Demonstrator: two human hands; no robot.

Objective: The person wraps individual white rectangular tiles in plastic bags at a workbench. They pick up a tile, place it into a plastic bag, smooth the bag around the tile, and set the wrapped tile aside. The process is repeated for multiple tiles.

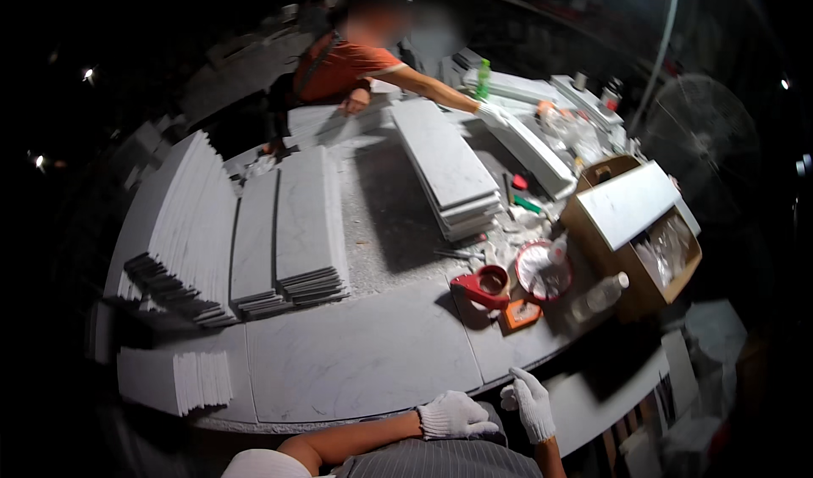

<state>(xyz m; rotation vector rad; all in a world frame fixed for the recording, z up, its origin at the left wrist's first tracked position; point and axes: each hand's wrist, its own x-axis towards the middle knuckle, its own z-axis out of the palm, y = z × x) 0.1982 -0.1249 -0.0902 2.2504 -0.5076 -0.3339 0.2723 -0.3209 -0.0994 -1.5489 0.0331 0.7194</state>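
Both my hands wear white knit gloves and are close to my body at the near table edge. My left hand (pixel 457 414) lies just off the edge, its fingers curled together and nothing seen in them. To its right, my right hand (pixel 530 403) is raised with the index finger stretched out and the thumb apart, holding nothing. A broad pale marble-look slab (pixel 364 359) lies flat along the table's front, nearest my left hand. Beyond my right hand are a red tape dispenser (pixel 483 287) and a small orange box (pixel 522 314).
Stacks of long slabs (pixel 309 215) stand left, with another stack (pixel 445 156) mid-table. A co-worker (pixel 339 67) leans in, one gloved hand (pixel 491 114) on a slab pile. Right are a red-rimmed dish (pixel 519 266), clear bottle (pixel 600 298), cardboard box (pixel 597 258) and fan (pixel 703 143).
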